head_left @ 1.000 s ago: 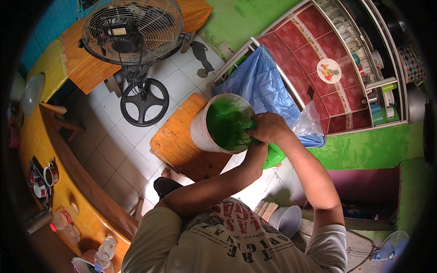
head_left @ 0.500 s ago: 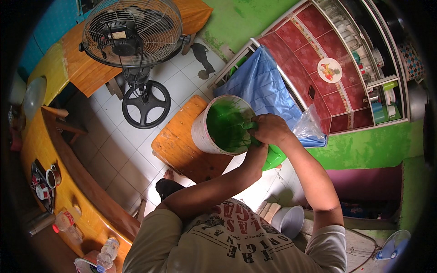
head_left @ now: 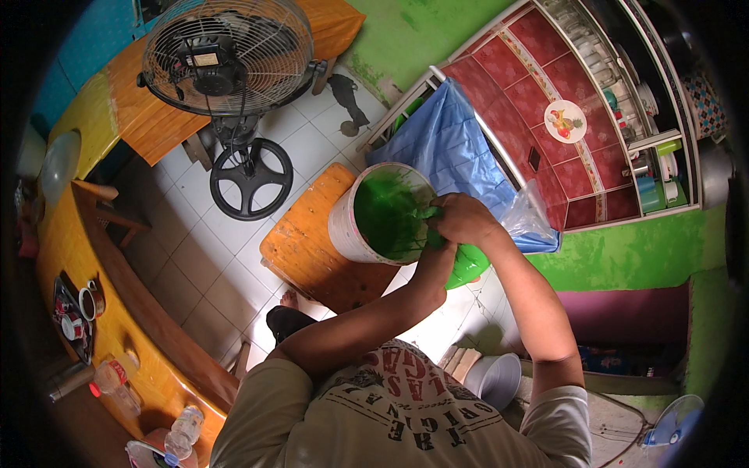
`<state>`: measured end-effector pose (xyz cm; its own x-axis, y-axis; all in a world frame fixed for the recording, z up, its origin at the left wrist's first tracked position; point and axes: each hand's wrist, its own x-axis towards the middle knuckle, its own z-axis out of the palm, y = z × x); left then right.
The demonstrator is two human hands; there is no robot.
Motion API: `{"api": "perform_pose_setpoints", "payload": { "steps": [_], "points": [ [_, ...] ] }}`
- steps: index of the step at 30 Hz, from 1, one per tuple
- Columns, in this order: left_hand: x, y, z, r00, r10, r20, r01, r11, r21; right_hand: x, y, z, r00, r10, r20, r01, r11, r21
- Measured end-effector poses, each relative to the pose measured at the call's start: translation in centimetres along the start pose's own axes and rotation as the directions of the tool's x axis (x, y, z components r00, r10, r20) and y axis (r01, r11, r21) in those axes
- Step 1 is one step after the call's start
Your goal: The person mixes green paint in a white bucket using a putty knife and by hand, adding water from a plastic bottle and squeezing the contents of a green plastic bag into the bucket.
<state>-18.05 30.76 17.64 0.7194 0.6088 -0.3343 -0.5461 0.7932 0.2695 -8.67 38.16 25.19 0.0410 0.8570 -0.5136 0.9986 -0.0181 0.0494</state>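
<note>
A bulging, glossy green bag point(head_left: 468, 267) hangs beside the right rim of a white bucket point(head_left: 348, 228). My left hand point(head_left: 438, 256) is closed round its upper part, fingers mostly hidden. Just above, my right hand point(head_left: 466, 219) is closed on the bag's narrow twisted end, which sticks out toward the bucket's mouth. Green smears and drips coat the bucket's inside, with dark green at the bottom. The bucket stands on an orange wooden stool point(head_left: 306, 248).
A black fan point(head_left: 214, 66) stands at far left. A curved wooden counter point(head_left: 129, 312) with bottles point(head_left: 117, 376) runs along the left. Blue sheeting point(head_left: 456, 148) covers part of a red-tiled rack point(head_left: 538, 86). A grey basin point(head_left: 495, 380) sits at lower right.
Both hands have shifted very slightly, and the hanging green bag has swung a little. The bucket and stool have not moved.
</note>
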Motion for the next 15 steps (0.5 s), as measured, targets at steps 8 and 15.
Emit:
{"api": "perform_pose_setpoints", "payload": {
  "steps": [8,15],
  "points": [
    [1.2,-1.7,-1.4,0.968,0.236,-0.083,-0.232,0.971,0.057,-0.9,-1.3,-1.9,0.998,-0.006,0.057,0.002,0.997,0.078],
    [0.1,-0.8,-0.1,0.968,0.212,-0.135,-0.228,0.967,-0.114,-1.0,-0.7,-2.3,0.995,-0.081,0.059,0.067,0.976,0.206]
  ]
}}
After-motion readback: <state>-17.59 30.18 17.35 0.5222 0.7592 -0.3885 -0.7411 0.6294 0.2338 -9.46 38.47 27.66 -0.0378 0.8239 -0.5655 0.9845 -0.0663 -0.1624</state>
